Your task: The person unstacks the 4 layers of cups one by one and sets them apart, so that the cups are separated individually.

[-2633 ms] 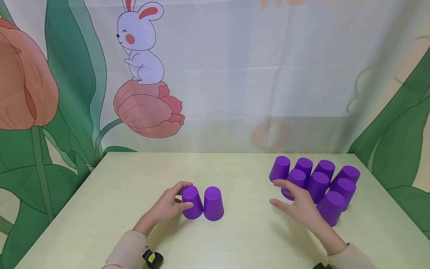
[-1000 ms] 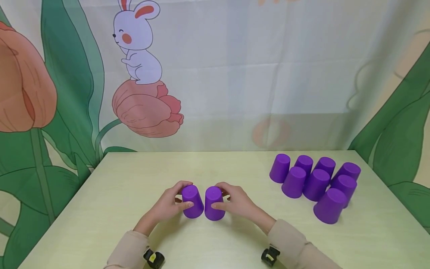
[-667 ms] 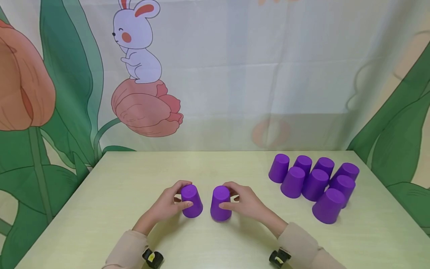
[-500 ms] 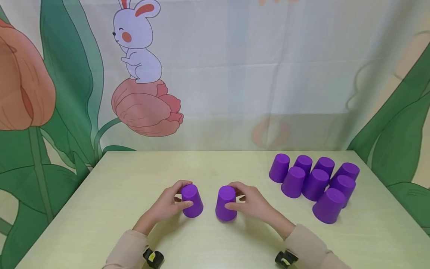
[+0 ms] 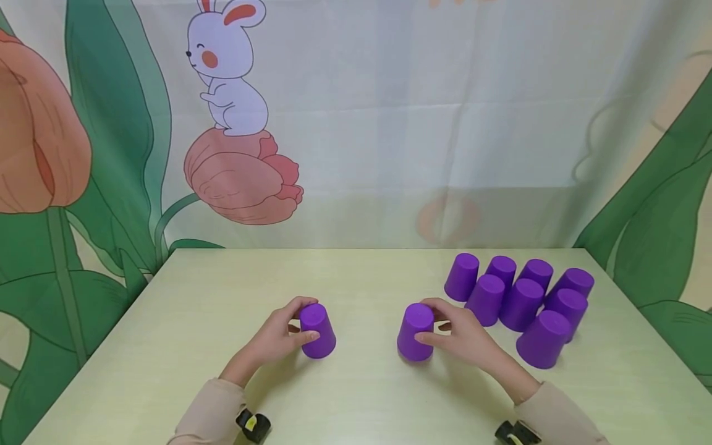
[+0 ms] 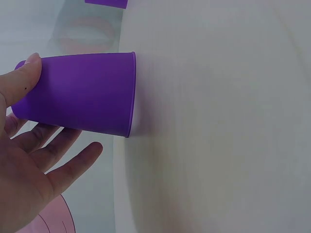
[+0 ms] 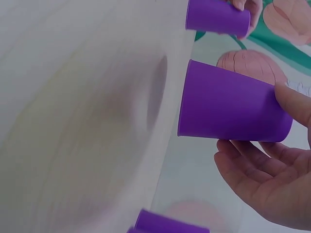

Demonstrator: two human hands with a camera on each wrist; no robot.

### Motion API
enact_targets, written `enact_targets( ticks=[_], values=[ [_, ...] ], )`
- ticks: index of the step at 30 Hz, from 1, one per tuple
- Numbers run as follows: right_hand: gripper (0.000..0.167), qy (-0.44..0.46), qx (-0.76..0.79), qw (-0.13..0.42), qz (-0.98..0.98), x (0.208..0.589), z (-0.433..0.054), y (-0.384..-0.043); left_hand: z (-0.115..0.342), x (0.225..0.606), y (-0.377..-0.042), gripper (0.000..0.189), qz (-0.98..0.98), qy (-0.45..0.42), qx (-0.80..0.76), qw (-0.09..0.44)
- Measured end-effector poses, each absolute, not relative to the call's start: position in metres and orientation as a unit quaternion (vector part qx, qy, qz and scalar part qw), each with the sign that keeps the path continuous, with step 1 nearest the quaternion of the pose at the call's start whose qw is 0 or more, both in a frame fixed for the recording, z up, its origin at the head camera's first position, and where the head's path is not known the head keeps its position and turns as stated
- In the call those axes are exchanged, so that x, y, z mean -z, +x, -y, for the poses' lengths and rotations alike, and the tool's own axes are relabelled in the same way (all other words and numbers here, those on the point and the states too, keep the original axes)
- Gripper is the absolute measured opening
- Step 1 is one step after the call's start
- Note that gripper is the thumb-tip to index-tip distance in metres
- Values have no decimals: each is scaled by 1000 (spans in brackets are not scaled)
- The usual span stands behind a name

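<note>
A purple cup (image 5: 316,334), upside down on the pale tabletop, is held between the thumb and fingers of my left hand (image 5: 278,335). In the left wrist view that cup (image 6: 82,94) has its wide rim at the table and the thumb near its narrow base. To the right, my right hand (image 5: 464,334) pinches a second inverted purple cup (image 5: 413,337) the same way. In the right wrist view this cup (image 7: 228,104) has its rim a little off the table, a shadow showing beneath. A wide gap separates the two held cups.
Several more inverted purple cups (image 5: 521,306) stand in a close group at the right back of the table (image 5: 356,402). Behind the table hangs a curtain (image 5: 378,123) printed with a rabbit and tulips. Each wrist carries a black strapped device (image 5: 253,426).
My right hand came left from the group, took hold of the cup beside the left one, and has carried it rightward. The left hand stays on its cup.
</note>
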State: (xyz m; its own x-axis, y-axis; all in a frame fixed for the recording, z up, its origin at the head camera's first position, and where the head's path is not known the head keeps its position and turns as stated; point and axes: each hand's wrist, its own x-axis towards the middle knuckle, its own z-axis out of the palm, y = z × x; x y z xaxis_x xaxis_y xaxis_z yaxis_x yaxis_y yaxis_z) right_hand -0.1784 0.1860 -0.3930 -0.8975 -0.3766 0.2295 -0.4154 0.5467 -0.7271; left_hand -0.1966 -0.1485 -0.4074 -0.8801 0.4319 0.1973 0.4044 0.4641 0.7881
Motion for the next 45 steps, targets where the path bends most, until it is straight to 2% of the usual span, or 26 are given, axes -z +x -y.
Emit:
enact_targets(
  ticks=[5,8,20,29,45],
  values=[
    [46,216,-420,45,880,392,-204,-173,141,384,-182,45,-860,236,-452,18],
    [47,202,-408,57,888,390,-215,-170,141,383,-181,44,-863,233,-448,20],
    [50,152,-364,77,916,389,-253,-160,152,420,-203,48,-858,244,-451,14],
    [59,106,-349,70,928,388,-273,-153,153,420,-205,49,-860,229,-456,20],
    [58,85,-317,78,941,392,-286,-154,151,419,-205,49,-865,224,-448,19]
  ],
)
